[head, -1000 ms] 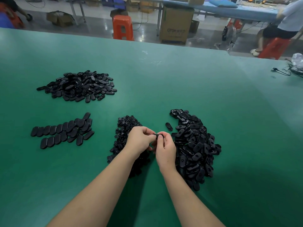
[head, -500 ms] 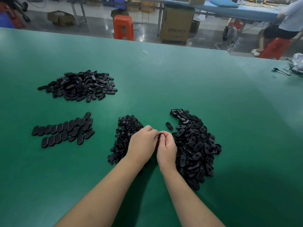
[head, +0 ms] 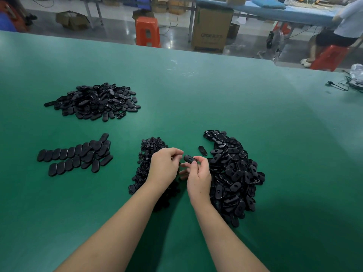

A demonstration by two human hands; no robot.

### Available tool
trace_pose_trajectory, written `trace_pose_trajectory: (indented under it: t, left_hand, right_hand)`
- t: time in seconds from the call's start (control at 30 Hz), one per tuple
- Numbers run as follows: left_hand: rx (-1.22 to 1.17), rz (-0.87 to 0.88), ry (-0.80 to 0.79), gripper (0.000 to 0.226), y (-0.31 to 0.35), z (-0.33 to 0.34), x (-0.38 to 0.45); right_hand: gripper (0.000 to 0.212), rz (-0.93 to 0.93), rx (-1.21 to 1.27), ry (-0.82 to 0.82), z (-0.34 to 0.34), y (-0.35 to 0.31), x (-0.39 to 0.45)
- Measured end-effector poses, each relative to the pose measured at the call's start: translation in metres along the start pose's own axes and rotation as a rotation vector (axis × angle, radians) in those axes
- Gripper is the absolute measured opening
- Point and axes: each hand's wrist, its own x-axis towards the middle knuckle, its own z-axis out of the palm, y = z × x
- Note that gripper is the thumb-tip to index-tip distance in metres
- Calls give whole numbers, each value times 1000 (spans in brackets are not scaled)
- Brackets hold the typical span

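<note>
The right hand [head: 199, 177] pinches an oval piece [head: 189, 159]; whether the curled left hand [head: 165, 166] holds anything, I cannot tell. Neat rows [head: 74, 155] seem finished; the big pile [head: 233, 173] is yet to do.

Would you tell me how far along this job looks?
Done: neat rows of ovals lie at the left. In hand: the right hand pinches one oval piece, the left hand close beside it. Left: the large pile at the right, so probably most of the job.
</note>
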Motion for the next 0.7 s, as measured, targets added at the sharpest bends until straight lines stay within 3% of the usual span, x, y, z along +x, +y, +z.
trace_pose_trajectory:
  t: [0.3, 0.43, 0.6, 0.7]
  left_hand:
    - [-411, -211, -120, 7, 2, 2, -3]
    - [-449, -253, -90, 9, 4, 6, -5]
    - [-432, -268, -90, 10, 7, 10, -5]
    - [-373, -249, -80, 11, 7, 12, -5]
  right_hand:
    - [18, -11, -105, 50, 1, 2, 2]
    - [13, -13, -96, 33, 0, 3, 2]
    - [25, -38, -113, 38, -2, -1, 0]
    - [18, -31, -113, 25, -1, 0, 1]
